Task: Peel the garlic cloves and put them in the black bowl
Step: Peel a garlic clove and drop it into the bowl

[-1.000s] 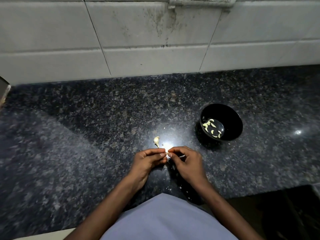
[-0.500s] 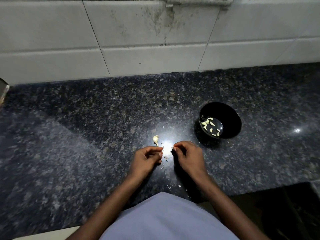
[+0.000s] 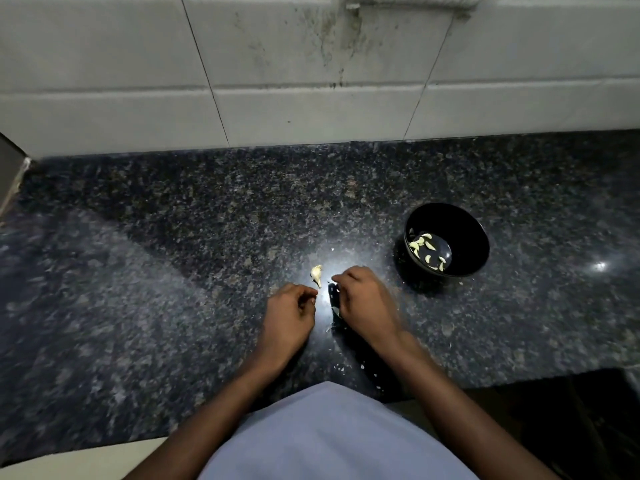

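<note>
Head view: one unpeeled clove (image 3: 316,274) is seen lying on the tabletop (image 3: 173,271), just beyond the left hand (image 3: 289,315) and beside the right hand (image 3: 367,303). Both hands' fingers are curled; whether anything is pinched cannot be told. Peeled cloves (image 3: 427,251) are held in the bowl (image 3: 464,233), right of the hands.

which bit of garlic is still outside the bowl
The lone garlic piece on the counter, just beyond the left hand. All the other cloves lie inside the black bowl.
</note>
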